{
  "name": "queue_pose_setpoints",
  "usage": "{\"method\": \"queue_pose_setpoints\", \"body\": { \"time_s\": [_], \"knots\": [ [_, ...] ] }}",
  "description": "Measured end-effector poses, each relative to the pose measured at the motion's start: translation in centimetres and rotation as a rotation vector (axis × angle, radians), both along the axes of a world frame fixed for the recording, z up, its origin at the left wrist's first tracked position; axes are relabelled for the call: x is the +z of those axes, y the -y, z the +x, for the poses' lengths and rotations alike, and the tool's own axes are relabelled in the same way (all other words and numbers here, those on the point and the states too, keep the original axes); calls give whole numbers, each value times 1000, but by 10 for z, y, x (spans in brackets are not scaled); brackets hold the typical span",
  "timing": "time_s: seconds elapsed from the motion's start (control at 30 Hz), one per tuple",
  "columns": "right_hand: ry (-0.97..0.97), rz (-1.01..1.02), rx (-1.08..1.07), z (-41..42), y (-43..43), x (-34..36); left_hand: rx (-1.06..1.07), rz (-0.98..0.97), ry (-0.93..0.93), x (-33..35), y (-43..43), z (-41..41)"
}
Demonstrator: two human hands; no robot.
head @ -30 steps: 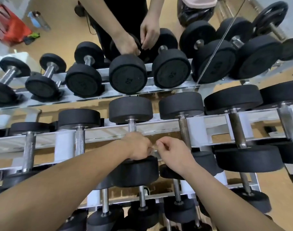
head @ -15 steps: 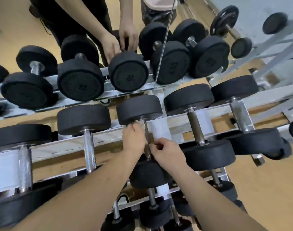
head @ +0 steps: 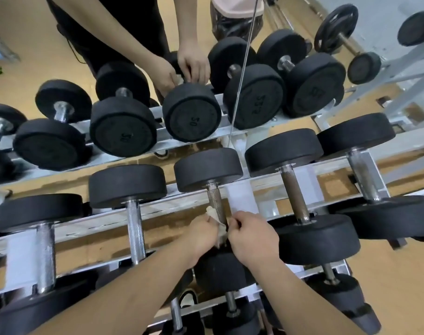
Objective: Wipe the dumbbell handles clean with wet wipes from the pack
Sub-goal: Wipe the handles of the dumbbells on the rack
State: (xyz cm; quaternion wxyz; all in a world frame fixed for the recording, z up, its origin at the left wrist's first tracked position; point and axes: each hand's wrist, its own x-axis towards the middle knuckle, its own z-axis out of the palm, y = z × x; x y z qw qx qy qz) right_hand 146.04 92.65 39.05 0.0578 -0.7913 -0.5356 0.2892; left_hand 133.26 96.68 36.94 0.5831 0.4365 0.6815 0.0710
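Note:
A black dumbbell lies across the middle shelf of the rack, its knurled steel handle (head: 214,201) running toward me. A crumpled, soiled wet wipe (head: 215,220) is wrapped round the near end of that handle. My left hand (head: 201,234) grips the wipe from the left side of the handle. My right hand (head: 251,234) pinches the wipe's other end from the right. The near weight (head: 220,272) of this dumbbell shows below my wrists. No wipe pack is in view.
More black dumbbells fill the white rack (head: 158,209), such as one (head: 300,199) just right of mine. A mirror behind reflects the rack and my hands. A thin cable (head: 242,68) runs down over the top row. Tan floor lies at the right.
My hands slid down the handle toward the near weight, baring more of the upper handle. The wipe now shows between my hands. The view swung further.

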Motion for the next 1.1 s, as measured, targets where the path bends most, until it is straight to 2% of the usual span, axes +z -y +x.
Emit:
{"method": "queue_pose_setpoints", "body": {
  "time_s": [0.07, 0.17, 0.27, 0.47, 0.53, 0.57, 0.67, 0.73, 0.8, 0.87, 1.03, 1.1],
  "knots": [
    [10, -37, 20, 1, -3, 1, 216, 19, 33, 6, -28, 9],
    [-6, -99, 11, -1, -4, 4, 468, -15, 194, 22, -48, 24],
    [7, -102, 10, -2, -4, 7, 350, 12, 135, 19, -21, 26],
    [20, -130, 37, -4, -7, 12, -153, 30, -60, -7, 5, -4],
    [26, -129, 45, -4, -7, 12, -239, 84, -147, -14, 0, -10],
    [27, -128, 45, -4, -7, 12, -193, 102, -131, -15, -4, -11],
    [27, -130, 53, -3, -5, 12, 179, 132, 25, -12, -23, -11],
    [27, -118, 48, -2, -3, 10, 394, 229, 38, -3, -33, -7],
    [32, -107, 47, -3, -2, 10, 530, 234, 74, 4, -30, 2],
    [46, -103, 51, -3, -1, 10, 565, 163, 153, 8, -17, 13],
    [51, -110, 41, -2, -3, 9, 431, -96, 303, -5, -26, 13],
    [55, -127, 38, -1, -3, 10, 362, -132, 313, -4, -25, 7]
  ]
}}
